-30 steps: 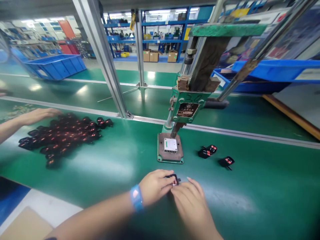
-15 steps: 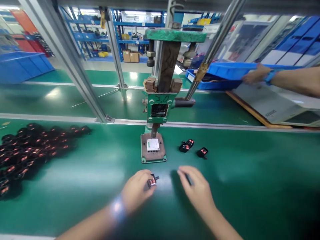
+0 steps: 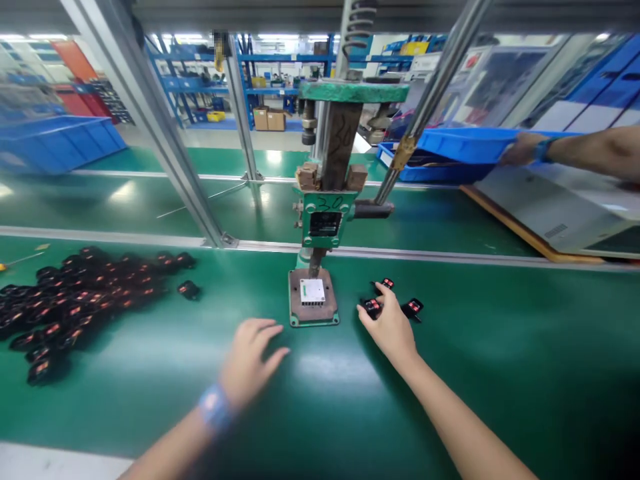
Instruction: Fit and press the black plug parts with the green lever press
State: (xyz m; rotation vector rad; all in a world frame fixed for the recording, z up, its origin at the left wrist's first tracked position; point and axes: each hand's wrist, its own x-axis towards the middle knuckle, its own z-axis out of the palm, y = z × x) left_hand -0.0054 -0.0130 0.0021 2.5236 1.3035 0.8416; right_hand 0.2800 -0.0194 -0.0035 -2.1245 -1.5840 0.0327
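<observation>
My left hand (image 3: 253, 360) is empty above the green bench, fingers apart, just left of the press base. My right hand (image 3: 393, 327) has thumb and fingers around a small black part with red-orange markings (image 3: 371, 307), right of the press. Two similar parts lie close by: one black part (image 3: 387, 283) behind the fingers, another black part (image 3: 413, 307) to the right. Between my hands stands a green hand press (image 3: 325, 217). On its base plate (image 3: 314, 316) sits a white block (image 3: 313, 292) beneath the ram.
On the left lies a pile of black parts (image 3: 75, 300), with a single blurred black part (image 3: 189, 289) beside it. A metal post (image 3: 160, 140) rises behind. At the right, another person's hand (image 3: 520, 148) holds a blue bin (image 3: 463, 143) above a grey cabinet (image 3: 540, 200).
My left hand has let go of its black part and moved left; a single part now lies by the pile. My right hand has moved forward onto a part right of the press.
</observation>
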